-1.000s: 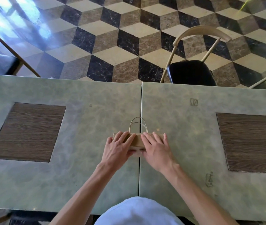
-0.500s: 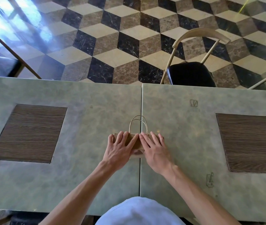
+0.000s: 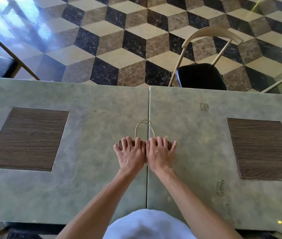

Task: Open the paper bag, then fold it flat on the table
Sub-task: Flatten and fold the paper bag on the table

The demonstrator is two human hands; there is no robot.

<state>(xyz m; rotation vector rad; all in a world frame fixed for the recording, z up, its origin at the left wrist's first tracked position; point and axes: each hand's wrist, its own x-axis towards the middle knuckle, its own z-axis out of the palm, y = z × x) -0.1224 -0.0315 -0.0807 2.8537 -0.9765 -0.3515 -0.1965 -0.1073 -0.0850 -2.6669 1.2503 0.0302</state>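
The left hand (image 3: 131, 153) lies palm down with its fingers spread, and nothing is pinched in its grip: it is open and flat, pressing on the left half of the paper bag (image 3: 141, 143). The forearm runs up from the lower left, the wrist low and nearly level with the surface (image 3: 88, 133). Under and just beyond the fingertips only a thin brown strip of the bag shows, lying across the seam (image 3: 147, 183) where the two table halves meet. It looks already flattened. The paper seems light and thin, stiff enough to keep a crease yet easy to tear or wrinkle, and it would likely slide on the smooth top if pushed from one side only. Even pressure from both palms, worked outward from the middle, seems the safest hold. The string handles (image 3: 145, 128) loop out past the fingertips, flat on the surface; they are limp and give nothing firm to hold. The right hand (image 3: 161, 152) touches the left along the thumbs, likewise open, palm down, fingers fanned over the bag's right half, its forearm coming from the lower right.
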